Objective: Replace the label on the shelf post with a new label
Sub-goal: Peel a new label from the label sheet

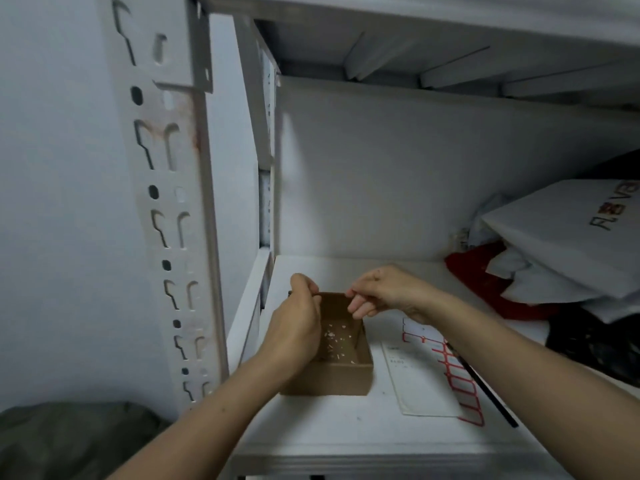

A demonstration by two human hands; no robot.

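Over the box on the shelf, both hands pinch something too small to identify: left hand curled, right hand fingertip-closed. Labels look thin, limp, best peeled from a corner.

Open brown cardboard box on white shelf board, small pale scraps inside. Black rod lies diagonally right of box. Far right: white printed bag piled over red item, dark bag below. Olive fabric bottom left.
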